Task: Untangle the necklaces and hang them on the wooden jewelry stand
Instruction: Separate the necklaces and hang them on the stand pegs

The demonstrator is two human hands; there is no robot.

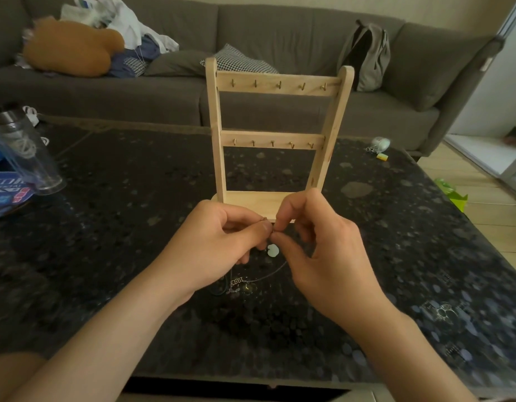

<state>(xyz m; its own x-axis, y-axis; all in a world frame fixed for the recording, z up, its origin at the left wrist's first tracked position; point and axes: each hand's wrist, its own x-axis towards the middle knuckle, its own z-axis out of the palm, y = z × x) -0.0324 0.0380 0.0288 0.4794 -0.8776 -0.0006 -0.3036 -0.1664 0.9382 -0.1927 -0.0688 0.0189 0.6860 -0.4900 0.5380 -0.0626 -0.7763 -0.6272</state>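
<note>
Basically, both hands are clamped on the tangle. The left hand (219, 242) pinches the necklaces (275, 269) between thumb and forefinger, and the right hand (317, 245) pinches them just beside that, fingertips almost touching.

To do the step well, one pinch should probably hold firm while the other teases a single loop out with small pulls. A hard tug would likely tighten the knot. Letting the pendants hang under the grip should help show which strand is which.

The necklaces are thin dark chains or cords, very fine, trailing from the pinch down to the table (106, 198) below. A pale pendant (272, 250), roundish, hangs just under the fingertips. A metal number pendant (239, 281) lies on the table further below the grip, toward the person, with a dark loop beside it. How many strands there are, and the knot itself, cannot be told.

The wooden jewelry stand (219, 140) is upright just beyond the grip, its base near the knuckles. The hooks (280, 85) on both bars are bare, so nothing is hung yet.
</note>
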